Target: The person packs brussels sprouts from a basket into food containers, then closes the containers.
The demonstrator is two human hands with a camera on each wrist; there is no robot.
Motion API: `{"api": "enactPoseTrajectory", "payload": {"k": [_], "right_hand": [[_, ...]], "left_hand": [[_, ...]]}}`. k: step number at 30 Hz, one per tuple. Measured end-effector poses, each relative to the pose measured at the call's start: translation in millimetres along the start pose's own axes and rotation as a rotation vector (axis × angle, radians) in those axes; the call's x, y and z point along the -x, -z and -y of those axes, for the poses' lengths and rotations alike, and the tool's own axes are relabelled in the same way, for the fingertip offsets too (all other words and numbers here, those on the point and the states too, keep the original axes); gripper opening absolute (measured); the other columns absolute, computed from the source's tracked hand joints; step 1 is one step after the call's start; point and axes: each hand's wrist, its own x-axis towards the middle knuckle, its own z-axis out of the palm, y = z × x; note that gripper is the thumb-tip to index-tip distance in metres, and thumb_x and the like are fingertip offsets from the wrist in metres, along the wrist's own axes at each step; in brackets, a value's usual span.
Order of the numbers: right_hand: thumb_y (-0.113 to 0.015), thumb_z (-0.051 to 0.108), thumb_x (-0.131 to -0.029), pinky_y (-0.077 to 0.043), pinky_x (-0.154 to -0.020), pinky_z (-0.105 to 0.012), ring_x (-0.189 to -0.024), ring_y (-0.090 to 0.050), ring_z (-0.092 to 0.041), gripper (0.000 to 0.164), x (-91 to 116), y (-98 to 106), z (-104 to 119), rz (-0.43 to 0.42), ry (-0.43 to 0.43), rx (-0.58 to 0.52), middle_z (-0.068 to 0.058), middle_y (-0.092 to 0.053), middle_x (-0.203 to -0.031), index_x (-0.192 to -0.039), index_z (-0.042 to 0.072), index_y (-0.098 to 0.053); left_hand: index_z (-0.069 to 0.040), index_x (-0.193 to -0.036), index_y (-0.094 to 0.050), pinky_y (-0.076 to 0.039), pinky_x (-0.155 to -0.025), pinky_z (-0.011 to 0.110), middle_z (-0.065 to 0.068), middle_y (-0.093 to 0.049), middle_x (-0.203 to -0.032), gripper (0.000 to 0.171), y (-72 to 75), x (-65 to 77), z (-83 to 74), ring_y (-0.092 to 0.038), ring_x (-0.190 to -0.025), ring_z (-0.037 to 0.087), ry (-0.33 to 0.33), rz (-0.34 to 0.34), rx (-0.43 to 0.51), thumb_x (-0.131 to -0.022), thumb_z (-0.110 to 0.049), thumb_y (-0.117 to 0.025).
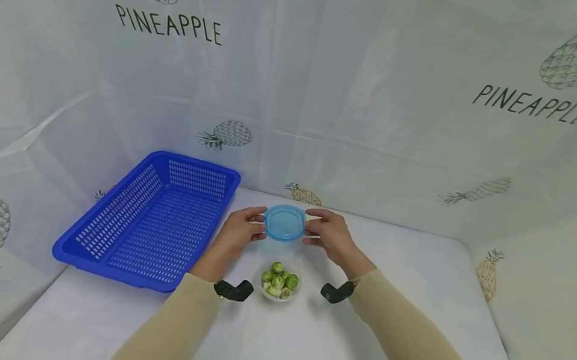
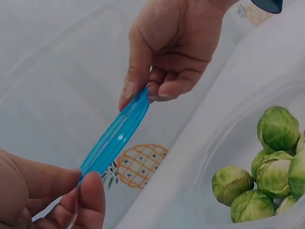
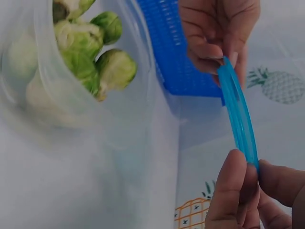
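Note:
Both hands hold a round, translucent blue lid (image 1: 285,223) above the table, beyond the bowl. My left hand (image 1: 239,231) pinches its left edge between thumb and fingers. At the opposite edge, my right hand (image 1: 333,236) pinches it the same way. In the left wrist view the lid (image 2: 116,131) appears edge-on, stretched between the two hands' fingertips. Nearer to me stands a clear round bowl (image 3: 143,114) with several green Brussels sprouts (image 1: 279,280) in it. The bowl's top is uncovered.
A large blue plastic basket (image 1: 167,231) with slotted walls stands on the left of the white table (image 1: 277,349). Behind the table hangs a pale curtain (image 1: 333,88) printed with pineapples. Dark wrist cameras (image 1: 233,290) stick out from both forearms, on either side of the bowl.

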Motion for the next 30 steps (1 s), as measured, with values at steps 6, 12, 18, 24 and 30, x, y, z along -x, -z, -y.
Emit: {"api": "enactPoseTrajectory", "payload": {"k": [6, 12, 18, 24, 30], "right_hand": [[-0.066, 0.005, -0.101, -0.064, -0.077, -0.032, -0.086, -0.068, -0.019, 0.054, 20, 3, 6, 0.048, 0.025, -0.020, -0.010, -0.064, -0.101, -0.154, 0.007, -0.051], [-0.066, 0.004, -0.102, -0.064, -0.074, -0.031, -0.085, -0.068, -0.018, 0.051, 43, 2, 1, 0.067, 0.011, -0.022, -0.011, -0.063, -0.103, -0.151, 0.004, -0.053], [-0.065, 0.003, -0.102, -0.064, -0.071, -0.031, -0.087, -0.068, -0.023, 0.046, 65, 0, -16, 0.081, -0.002, -0.018, -0.012, -0.066, -0.103, -0.147, 0.003, -0.055], [-0.066, 0.003, -0.099, -0.064, -0.068, -0.033, -0.082, -0.068, -0.020, 0.047, 83, -7, -34, 0.072, -0.013, 0.004, -0.010, -0.066, -0.098, -0.145, 0.000, -0.056], [-0.069, 0.003, -0.098, -0.064, -0.067, -0.035, -0.082, -0.069, -0.019, 0.047, 90, -13, -48, 0.044, -0.013, 0.016, -0.010, -0.066, -0.096, -0.143, -0.001, -0.057]], "left_hand": [[-0.002, -0.150, -0.056, -0.060, -0.075, 0.023, 0.008, -0.055, -0.107, 0.054, 4.0, 10.6, -5.1, -0.063, -0.082, 0.013, 0.013, 0.080, 0.019, -0.098, 0.011, -0.062], [0.001, -0.148, -0.057, -0.060, -0.074, 0.023, 0.006, -0.054, -0.100, 0.051, 7.0, 27.6, -6.2, -0.064, -0.077, 0.013, 0.049, 0.140, -0.027, -0.099, 0.010, -0.061], [0.002, -0.146, -0.059, -0.061, -0.074, 0.025, 0.009, -0.055, -0.102, 0.048, 10.2, 48.5, 0.4, -0.064, -0.074, 0.014, 0.062, 0.187, -0.087, -0.099, 0.009, -0.063], [0.001, -0.142, -0.063, -0.062, -0.075, 0.029, 0.012, -0.056, -0.107, 0.044, 10.1, 64.0, 16.1, -0.064, -0.076, 0.017, 0.044, 0.190, -0.168, -0.099, 0.007, -0.064], [-0.001, -0.140, -0.066, -0.063, -0.077, 0.037, 0.012, -0.058, -0.106, 0.042, 7.2, 70.0, 30.9, -0.065, -0.074, 0.018, 0.009, 0.171, -0.241, -0.098, 0.005, -0.064]]}}
